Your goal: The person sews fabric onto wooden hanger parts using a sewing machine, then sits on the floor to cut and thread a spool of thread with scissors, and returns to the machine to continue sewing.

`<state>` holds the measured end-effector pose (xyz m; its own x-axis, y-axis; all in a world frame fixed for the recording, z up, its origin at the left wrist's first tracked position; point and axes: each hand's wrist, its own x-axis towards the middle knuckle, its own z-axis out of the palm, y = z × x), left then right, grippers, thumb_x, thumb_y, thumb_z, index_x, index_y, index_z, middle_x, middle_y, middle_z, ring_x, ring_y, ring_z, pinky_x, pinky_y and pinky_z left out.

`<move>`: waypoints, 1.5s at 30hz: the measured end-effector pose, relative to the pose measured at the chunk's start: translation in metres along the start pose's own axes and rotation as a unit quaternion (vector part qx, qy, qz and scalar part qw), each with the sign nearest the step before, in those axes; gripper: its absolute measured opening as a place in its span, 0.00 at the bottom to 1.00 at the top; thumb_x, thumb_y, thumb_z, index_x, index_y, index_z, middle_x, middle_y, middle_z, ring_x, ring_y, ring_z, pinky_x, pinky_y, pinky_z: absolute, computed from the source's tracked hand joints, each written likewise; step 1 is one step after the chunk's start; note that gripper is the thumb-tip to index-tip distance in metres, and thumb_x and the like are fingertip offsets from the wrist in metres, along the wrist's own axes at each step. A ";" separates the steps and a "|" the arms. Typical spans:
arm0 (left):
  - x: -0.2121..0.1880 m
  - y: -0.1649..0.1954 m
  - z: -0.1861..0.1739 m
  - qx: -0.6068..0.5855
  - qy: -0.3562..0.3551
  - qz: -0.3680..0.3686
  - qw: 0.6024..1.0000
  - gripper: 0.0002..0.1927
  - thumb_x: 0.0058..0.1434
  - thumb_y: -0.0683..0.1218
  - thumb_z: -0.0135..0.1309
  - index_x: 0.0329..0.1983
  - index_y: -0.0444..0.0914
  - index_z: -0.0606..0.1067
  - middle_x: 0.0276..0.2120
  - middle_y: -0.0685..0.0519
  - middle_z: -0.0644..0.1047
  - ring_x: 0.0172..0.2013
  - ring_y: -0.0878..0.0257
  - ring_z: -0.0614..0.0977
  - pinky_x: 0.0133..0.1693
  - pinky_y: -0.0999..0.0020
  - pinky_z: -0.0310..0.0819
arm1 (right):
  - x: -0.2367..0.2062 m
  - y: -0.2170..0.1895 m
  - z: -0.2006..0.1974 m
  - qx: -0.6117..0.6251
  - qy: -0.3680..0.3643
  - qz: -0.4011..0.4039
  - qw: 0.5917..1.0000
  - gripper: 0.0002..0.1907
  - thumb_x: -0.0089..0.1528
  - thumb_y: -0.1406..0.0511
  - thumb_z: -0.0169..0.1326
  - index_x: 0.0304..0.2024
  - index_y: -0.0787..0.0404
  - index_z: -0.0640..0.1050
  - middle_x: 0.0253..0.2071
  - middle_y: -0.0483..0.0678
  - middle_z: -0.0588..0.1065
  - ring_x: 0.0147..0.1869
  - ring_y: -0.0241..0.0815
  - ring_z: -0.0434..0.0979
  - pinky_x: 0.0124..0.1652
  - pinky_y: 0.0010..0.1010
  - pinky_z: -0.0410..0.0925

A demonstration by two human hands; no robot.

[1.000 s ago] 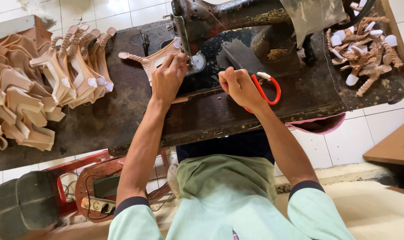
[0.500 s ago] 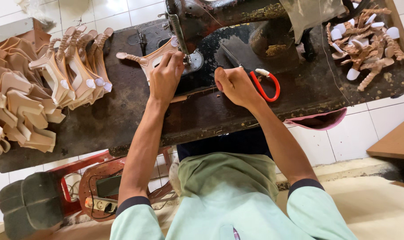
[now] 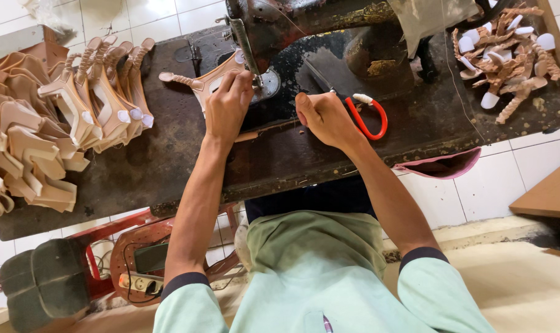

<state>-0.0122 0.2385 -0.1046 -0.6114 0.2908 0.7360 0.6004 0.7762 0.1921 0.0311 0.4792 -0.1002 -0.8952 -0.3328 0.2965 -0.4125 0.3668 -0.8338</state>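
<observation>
Left hand presses a tan strap piece flat on the sewing machine bed, fingers curled down on its near edge right by the needle, probably to steady and steer it. Piece sits upper centre of frame; its long axis runs left-right, braided end pointing left, other end under the needle. Right hand rests loosely clenched on the table, seemingly holding nothing, red-handled scissors just beside it. Finished pieces stacked at left, within reach.
</observation>
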 end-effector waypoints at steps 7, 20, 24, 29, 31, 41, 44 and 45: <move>0.001 0.003 -0.001 -0.017 0.002 -0.003 1.000 0.08 0.64 0.37 0.61 0.44 0.38 0.78 0.38 0.53 0.78 0.31 0.57 0.83 0.32 0.63 0.79 | -0.001 0.000 0.000 -0.005 0.003 -0.001 1.000 0.43 0.73 0.40 0.29 0.16 0.62 0.68 0.13 0.44 0.61 0.18 0.35 0.61 0.22 0.29 0.56; 0.002 0.001 -0.001 -0.013 -0.011 -0.002 1.000 0.09 0.63 0.36 0.61 0.45 0.37 0.77 0.39 0.53 0.78 0.31 0.57 0.83 0.32 0.63 0.79 | 0.000 -0.002 -0.001 -0.015 0.004 -0.006 1.000 0.43 0.72 0.39 0.28 0.16 0.62 0.68 0.14 0.44 0.63 0.18 0.35 0.62 0.23 0.29 0.57; 0.001 -0.001 0.000 -0.010 -0.015 0.007 1.000 0.09 0.64 0.36 0.60 0.46 0.36 0.76 0.40 0.52 0.78 0.31 0.58 0.83 0.32 0.65 0.81 | 0.000 -0.002 0.000 -0.008 -0.001 0.008 1.000 0.43 0.72 0.39 0.28 0.17 0.62 0.68 0.14 0.44 0.63 0.19 0.35 0.62 0.23 0.29 0.58; -0.001 0.001 0.001 0.002 -0.011 0.003 1.000 0.09 0.63 0.36 0.61 0.45 0.37 0.77 0.39 0.53 0.78 0.31 0.57 0.83 0.31 0.63 0.80 | -0.001 -0.003 0.000 -0.011 0.001 0.015 1.000 0.43 0.72 0.39 0.29 0.17 0.62 0.68 0.14 0.44 0.62 0.19 0.35 0.62 0.23 0.30 0.57; -0.001 0.002 0.000 0.002 -0.007 0.004 1.000 0.09 0.63 0.36 0.61 0.45 0.37 0.76 0.39 0.53 0.77 0.31 0.56 0.83 0.32 0.63 0.80 | -0.002 -0.003 0.000 -0.008 0.001 0.014 1.000 0.43 0.72 0.39 0.29 0.17 0.62 0.68 0.14 0.44 0.62 0.19 0.36 0.62 0.23 0.29 0.58; -0.001 0.002 -0.002 -0.017 -0.026 0.001 1.000 0.11 0.62 0.35 0.61 0.48 0.36 0.77 0.39 0.52 0.77 0.32 0.57 0.84 0.33 0.64 0.80 | -0.001 -0.002 0.001 -0.011 -0.002 0.017 1.000 0.43 0.71 0.38 0.29 0.17 0.62 0.68 0.14 0.44 0.63 0.19 0.35 0.63 0.23 0.29 0.59; -0.001 0.002 -0.002 -0.018 -0.032 0.001 0.999 0.12 0.63 0.35 0.60 0.49 0.36 0.77 0.38 0.52 0.77 0.32 0.58 0.84 0.33 0.64 0.80 | -0.002 -0.002 0.002 -0.012 -0.004 0.024 1.000 0.43 0.71 0.38 0.29 0.17 0.62 0.68 0.14 0.44 0.62 0.20 0.36 0.62 0.24 0.30 0.59; 0.000 0.001 -0.002 -0.019 -0.035 0.001 0.999 0.12 0.63 0.35 0.60 0.49 0.35 0.77 0.38 0.52 0.77 0.31 0.58 0.84 0.32 0.65 0.80 | -0.002 -0.002 0.002 -0.011 -0.004 0.021 1.000 0.43 0.71 0.38 0.29 0.17 0.62 0.67 0.14 0.44 0.63 0.20 0.36 0.62 0.24 0.30 0.59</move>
<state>-0.0100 0.2383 -0.1032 -0.6439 0.3321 0.6893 0.6206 0.7536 0.2166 0.0335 0.4777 -0.0999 -0.9104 -0.3240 0.2572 -0.3782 0.3997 -0.8350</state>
